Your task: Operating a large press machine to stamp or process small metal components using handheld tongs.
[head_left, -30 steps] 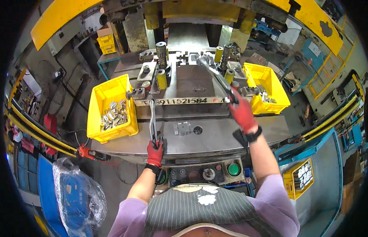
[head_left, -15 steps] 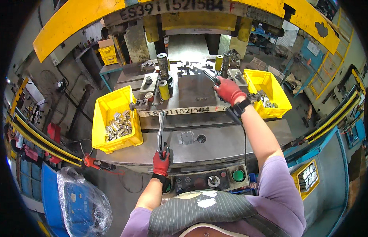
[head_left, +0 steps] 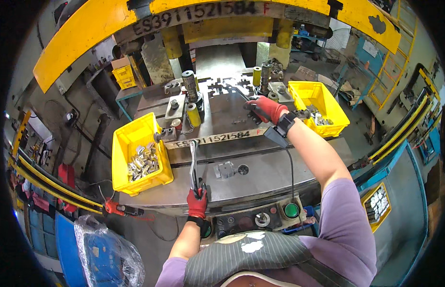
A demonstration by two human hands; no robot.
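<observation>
My left hand [head_left: 197, 203], in a red glove, is closed round the dark handles of long metal tongs [head_left: 193, 165]. Their tip reaches the front edge of the die block [head_left: 220, 139]. Over the right part of this block, my right hand [head_left: 264, 109], also red-gloved, grips a slender metal tool [head_left: 239, 93]. It points away to the left, toward the bright cut-out shapes [head_left: 225, 85] on the die. Its grip end is hidden in the glove. A small metal block [head_left: 225, 170] lies on the press bed between the left tongs and a round hole.
Yellow bins with metal parts stand left [head_left: 121, 158] and right [head_left: 341, 112] of the die. Guide posts [head_left: 189, 86] rise from it. The yellow-edged press ram [head_left: 208, 29] hangs above. A control panel [head_left: 246, 221] with green buttons sits near my body.
The whole view has shifted and tilted slightly. My right hand and its tool have moved a little leftward over the die. My left hand keeps its hold on the tongs.
</observation>
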